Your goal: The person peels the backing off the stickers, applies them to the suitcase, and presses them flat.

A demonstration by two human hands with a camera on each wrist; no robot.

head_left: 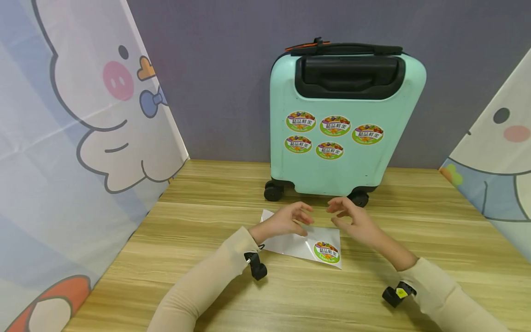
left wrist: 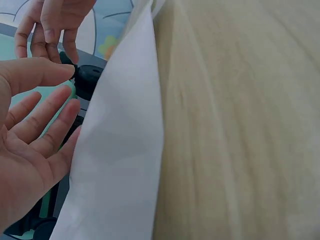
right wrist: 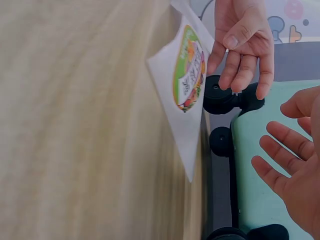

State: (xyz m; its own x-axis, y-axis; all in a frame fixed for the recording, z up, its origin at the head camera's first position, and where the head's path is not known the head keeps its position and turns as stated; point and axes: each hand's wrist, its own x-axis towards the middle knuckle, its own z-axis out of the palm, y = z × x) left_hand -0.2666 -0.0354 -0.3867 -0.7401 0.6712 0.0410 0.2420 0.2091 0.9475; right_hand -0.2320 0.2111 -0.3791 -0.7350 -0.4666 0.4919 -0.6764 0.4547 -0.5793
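My left hand hovers over a white backing sheet, its fingers loosely bent and holding nothing. Facing it from the right, my right hand also holds nothing, thumb and fingers apart, just past the sheet's right edge. One oval fruit sticker lies on the sheet's right end; in the right wrist view the sticker shows on a raised corner of the sheet. Behind both hands a mint-green suitcase stands upright, with several matching stickers on its front in two rows.
The suitcase stands on black wheels on a wood-grain table. A black handle recess is at its top. A grey wall lies behind, and cartoon-printed cloths hang at the left and right.
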